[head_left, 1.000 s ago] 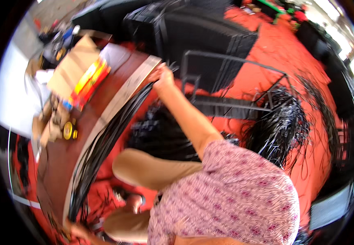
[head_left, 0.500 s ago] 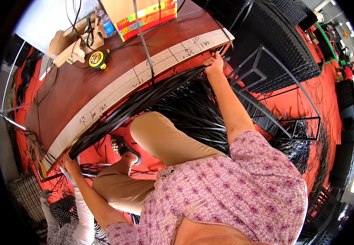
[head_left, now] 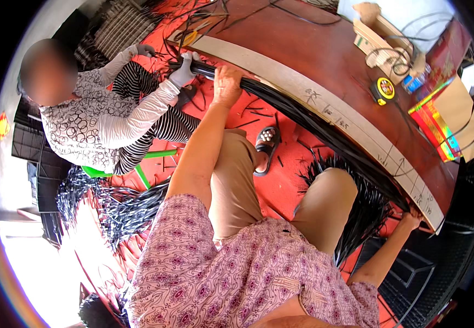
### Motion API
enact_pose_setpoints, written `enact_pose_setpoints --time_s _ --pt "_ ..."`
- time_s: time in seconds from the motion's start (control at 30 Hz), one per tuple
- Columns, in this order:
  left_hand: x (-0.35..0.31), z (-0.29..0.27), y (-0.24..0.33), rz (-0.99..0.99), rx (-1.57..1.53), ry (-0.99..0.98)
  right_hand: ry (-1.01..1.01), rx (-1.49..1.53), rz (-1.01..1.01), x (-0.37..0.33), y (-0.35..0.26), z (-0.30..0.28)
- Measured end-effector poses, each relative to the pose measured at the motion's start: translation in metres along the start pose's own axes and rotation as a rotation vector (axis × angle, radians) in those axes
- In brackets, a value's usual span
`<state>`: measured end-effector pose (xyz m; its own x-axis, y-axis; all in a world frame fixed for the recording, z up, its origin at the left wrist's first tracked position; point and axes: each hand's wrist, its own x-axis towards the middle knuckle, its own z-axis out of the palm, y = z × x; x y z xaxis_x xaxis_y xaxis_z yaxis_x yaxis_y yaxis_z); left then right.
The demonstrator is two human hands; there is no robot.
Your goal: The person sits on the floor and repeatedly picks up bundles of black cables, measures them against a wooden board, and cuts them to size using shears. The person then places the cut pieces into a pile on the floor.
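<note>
A long bundle of flat black strips stretches along the table's near edge, beside a pale marked board. My left hand is closed round the bundle near its left end. Beyond it, a co-worker's gloved hand is at the bundle's tip. At the far right end, my right hand is closed on the strips by the board's end; its fingers are partly hidden. More loose black strips hang below the bundle, next to my right knee.
On the reddish table are a yellow tape measure, a torn cardboard box, a water bottle and a colourful carton. The co-worker sits on a green stool at left. Cut strips litter the red floor.
My view has swung left, bringing the co-worker fully into sight. The bundle's left end now sticks out past my left hand to the gloved hand. Both my hands still grip the bundle.
</note>
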<state>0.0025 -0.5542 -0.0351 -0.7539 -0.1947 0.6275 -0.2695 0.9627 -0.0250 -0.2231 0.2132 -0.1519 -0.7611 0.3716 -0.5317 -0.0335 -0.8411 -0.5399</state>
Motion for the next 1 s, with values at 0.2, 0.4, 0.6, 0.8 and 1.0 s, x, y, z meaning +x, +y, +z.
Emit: enact_pose_setpoints --time_s 0.2,0.4,0.6,0.8,1.0 --pt "-0.008 -0.003 -0.007 -0.066 0.008 0.006 -0.037 0.080 -0.055 -0.011 0.002 -0.001" --pt "-0.031 -0.017 -0.029 -0.124 0.023 0.023 0.085 0.122 -0.054 -0.029 0.023 0.015" --pt "0.007 0.024 0.030 0.047 -0.005 -0.194 -0.069 -0.033 -0.062 -0.038 -0.064 -0.049" --pt "-0.005 -0.048 0.119 0.338 -0.406 0.160 -0.045 0.210 -0.135 -0.108 -0.003 0.014" --pt "-0.124 -0.074 0.256 0.192 -0.728 -0.359 0.121 0.309 -0.025 -0.140 -0.021 0.037"
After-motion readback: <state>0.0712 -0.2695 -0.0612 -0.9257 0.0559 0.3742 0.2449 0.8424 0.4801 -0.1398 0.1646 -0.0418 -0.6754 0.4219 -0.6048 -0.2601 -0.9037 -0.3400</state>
